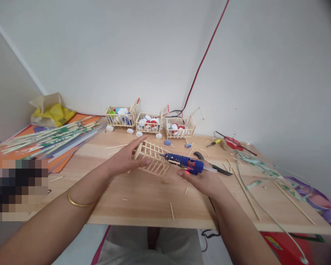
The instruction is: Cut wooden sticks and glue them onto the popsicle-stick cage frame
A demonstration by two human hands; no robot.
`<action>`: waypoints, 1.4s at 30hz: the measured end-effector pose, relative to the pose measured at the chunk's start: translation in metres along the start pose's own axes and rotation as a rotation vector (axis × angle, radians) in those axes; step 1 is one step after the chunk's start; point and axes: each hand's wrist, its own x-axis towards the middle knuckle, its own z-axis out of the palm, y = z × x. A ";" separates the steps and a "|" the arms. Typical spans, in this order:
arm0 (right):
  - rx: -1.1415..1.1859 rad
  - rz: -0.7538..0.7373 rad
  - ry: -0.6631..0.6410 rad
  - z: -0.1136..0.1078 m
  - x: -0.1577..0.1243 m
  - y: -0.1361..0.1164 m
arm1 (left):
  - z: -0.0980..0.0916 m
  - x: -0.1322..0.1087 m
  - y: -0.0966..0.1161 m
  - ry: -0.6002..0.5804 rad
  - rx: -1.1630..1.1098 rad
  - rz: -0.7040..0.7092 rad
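My left hand (127, 159) grips the left end of a small basket frame (154, 162) made of thin wooden sticks, held tilted above the table. In my right hand (204, 180) is a blue hot glue gun (182, 162), its nozzle pointing left at the basket's upper bars. A red light glows on the gun's underside, and a clear glue stick (210, 168) protrudes from its back. Whether the nozzle touches the wood I cannot tell. My right fingers are partly hidden behind the gun.
Three stick carts (150, 123) filled with bottle caps stand against the wall. Bundled sticks (52, 136) lie left beside a yellow tissue pack (53, 114). Black-handled pliers or scissors (220, 169), a yellow craft knife (214, 142), a red tape roll (233, 143) and loose sticks lie right.
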 end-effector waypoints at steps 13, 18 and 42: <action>0.009 0.026 -0.003 0.004 0.000 0.002 | 0.000 0.000 0.001 -0.004 0.005 0.011; 0.001 0.062 0.003 0.005 -0.001 0.002 | 0.000 0.000 0.001 -0.002 -0.003 0.005; -0.445 0.192 0.006 -0.001 -0.014 0.048 | -0.001 0.005 -0.004 -0.040 0.211 0.113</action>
